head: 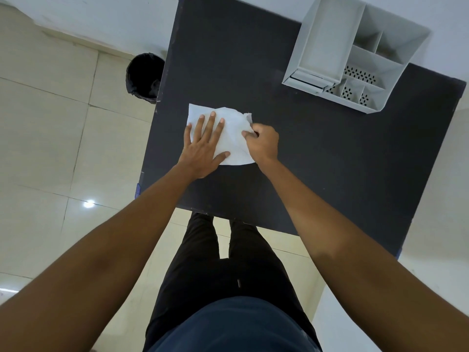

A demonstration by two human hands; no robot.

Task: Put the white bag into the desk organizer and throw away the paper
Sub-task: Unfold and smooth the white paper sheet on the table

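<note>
Left hand [203, 146] fingers spread flat on white bag [233, 138]; right hand [262, 143] fingers pinching it; desk organizer [355, 54] compartments bare.

A dark table [317, 153] stands on a floor [45, 128] of large pale beige tiles with thin dark joints. A bright spot of light [88, 204] gleams on one tile near the table's left edge. A white wall [101, 16] runs along the far side, meeting the floor at a pale skirting. A black bin [144, 76] sits on the floor, just beside the table's far left corner.
</note>
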